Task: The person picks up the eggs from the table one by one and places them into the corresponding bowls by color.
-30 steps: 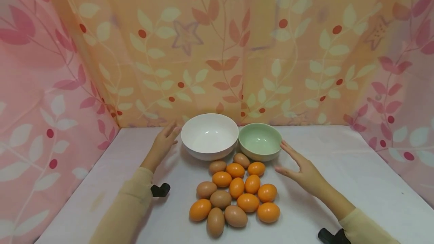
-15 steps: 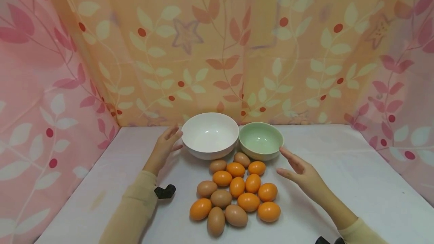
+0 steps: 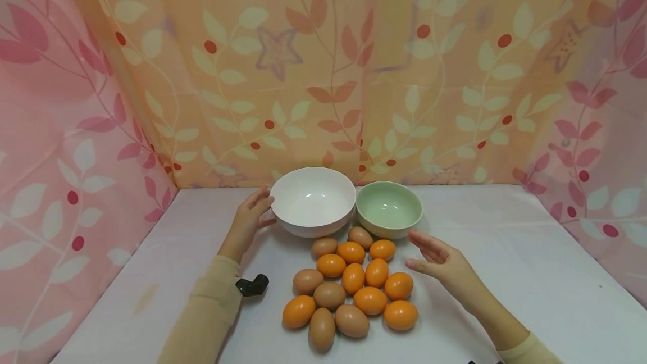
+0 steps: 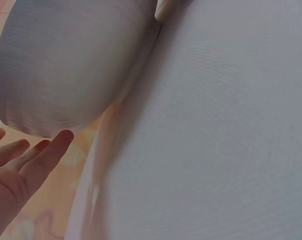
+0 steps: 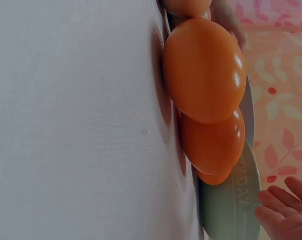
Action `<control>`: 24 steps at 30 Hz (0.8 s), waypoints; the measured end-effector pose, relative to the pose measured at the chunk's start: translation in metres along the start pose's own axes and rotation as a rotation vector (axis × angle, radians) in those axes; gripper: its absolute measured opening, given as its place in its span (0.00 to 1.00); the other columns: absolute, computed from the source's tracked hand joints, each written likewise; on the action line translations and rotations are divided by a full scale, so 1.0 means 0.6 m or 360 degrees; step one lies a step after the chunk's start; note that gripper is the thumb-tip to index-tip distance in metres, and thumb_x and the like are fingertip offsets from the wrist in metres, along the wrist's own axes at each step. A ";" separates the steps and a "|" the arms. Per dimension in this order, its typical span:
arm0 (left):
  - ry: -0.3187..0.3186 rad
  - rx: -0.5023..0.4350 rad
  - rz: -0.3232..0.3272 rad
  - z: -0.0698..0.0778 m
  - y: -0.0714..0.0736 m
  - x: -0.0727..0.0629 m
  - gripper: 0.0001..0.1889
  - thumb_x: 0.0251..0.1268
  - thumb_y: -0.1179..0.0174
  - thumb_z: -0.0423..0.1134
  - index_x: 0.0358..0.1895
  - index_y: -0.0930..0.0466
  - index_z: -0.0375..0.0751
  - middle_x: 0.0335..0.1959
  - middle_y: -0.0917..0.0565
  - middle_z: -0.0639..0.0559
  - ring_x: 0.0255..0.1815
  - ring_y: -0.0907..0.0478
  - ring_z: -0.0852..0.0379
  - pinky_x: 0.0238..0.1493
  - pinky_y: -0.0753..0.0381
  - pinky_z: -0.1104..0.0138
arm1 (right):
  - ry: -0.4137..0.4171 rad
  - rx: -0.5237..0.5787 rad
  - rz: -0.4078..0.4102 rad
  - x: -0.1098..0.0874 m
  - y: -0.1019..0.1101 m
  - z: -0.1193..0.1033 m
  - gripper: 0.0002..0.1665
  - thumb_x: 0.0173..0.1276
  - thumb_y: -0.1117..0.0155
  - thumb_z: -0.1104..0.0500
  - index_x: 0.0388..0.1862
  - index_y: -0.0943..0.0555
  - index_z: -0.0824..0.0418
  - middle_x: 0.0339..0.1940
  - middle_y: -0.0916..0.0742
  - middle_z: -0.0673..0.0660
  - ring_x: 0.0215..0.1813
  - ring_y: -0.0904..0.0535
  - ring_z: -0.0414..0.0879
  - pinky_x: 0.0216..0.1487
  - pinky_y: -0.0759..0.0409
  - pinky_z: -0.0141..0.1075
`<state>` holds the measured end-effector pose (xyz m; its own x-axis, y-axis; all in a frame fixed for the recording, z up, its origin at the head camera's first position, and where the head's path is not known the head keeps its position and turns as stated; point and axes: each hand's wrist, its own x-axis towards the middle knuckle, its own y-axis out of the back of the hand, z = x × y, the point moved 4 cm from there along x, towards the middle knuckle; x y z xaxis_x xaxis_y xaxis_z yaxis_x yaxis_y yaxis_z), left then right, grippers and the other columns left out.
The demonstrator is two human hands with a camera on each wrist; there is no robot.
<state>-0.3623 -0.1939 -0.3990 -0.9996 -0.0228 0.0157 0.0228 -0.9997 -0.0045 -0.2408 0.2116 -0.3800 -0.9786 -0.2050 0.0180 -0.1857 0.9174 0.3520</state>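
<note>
At the left side of the white bowl (image 3: 312, 201), my left hand (image 3: 247, 221) has its fingers spread, with the fingertips right at the bowl's wall. The left wrist view puts those fingers (image 4: 45, 157) just beside the white bowl (image 4: 70, 65). My right hand (image 3: 445, 265) is held with fingers relaxed and nothing in it, to the right of the orange eggs (image 3: 399, 286) and near the front right of the light green bowl (image 3: 389, 206). In the right wrist view the green bowl (image 5: 231, 205) shows raised lettering beside the right hand (image 5: 286, 215).
Several brown eggs (image 3: 329, 295) lie mixed with the orange ones on the white tabletop (image 3: 531, 274), in front of both bowls. The two bowls stand side by side, each with a bare inside. Leaf-patterned cloth (image 3: 323, 72) walls the back and sides.
My left hand has moved slightly right, up to the white bowl. My right hand has drawn back from the green bowl's rim, toward me and a little left. Bowls and eggs stay put.
</note>
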 end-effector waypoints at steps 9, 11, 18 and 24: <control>0.0008 -0.0040 0.0000 -0.011 -0.006 -0.001 0.29 0.76 0.47 0.42 0.76 0.40 0.43 0.76 0.35 0.46 0.70 0.32 0.48 0.53 0.15 0.59 | -0.0126 0.0064 -0.0074 0.004 -0.004 0.015 0.40 0.67 0.32 0.55 0.74 0.34 0.64 0.75 0.28 0.64 0.77 0.36 0.58 0.69 0.30 0.30; 0.0008 -0.0048 -0.0008 -0.015 -0.007 -0.003 0.29 0.76 0.47 0.41 0.76 0.40 0.43 0.77 0.35 0.46 0.71 0.32 0.48 0.53 0.16 0.58 | -0.0135 0.0075 -0.0087 0.003 -0.005 0.021 0.39 0.67 0.32 0.56 0.74 0.34 0.65 0.74 0.27 0.65 0.75 0.33 0.58 0.67 0.28 0.27; -0.0035 -0.0097 -0.0014 -0.019 -0.005 -0.008 0.27 0.77 0.51 0.37 0.76 0.40 0.43 0.77 0.36 0.46 0.67 0.30 0.52 0.51 0.15 0.60 | -0.0143 0.0079 -0.0141 0.007 -0.005 0.038 0.37 0.67 0.32 0.56 0.72 0.32 0.67 0.70 0.24 0.66 0.71 0.27 0.58 0.63 0.23 0.32; -0.0058 -0.0134 -0.0036 -0.025 -0.005 -0.001 0.27 0.76 0.50 0.36 0.76 0.39 0.43 0.77 0.36 0.47 0.56 0.25 0.67 0.50 0.16 0.61 | -0.0154 0.0061 -0.0188 0.011 -0.004 0.048 0.35 0.68 0.33 0.56 0.70 0.31 0.68 0.69 0.23 0.66 0.70 0.26 0.58 0.66 0.24 0.38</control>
<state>-0.3619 -0.1909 -0.4143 -0.9986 -0.0018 0.0533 -0.0029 -0.9961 -0.0880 -0.2493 0.2178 -0.4078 -0.9534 -0.2803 -0.1121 -0.3015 0.9015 0.3103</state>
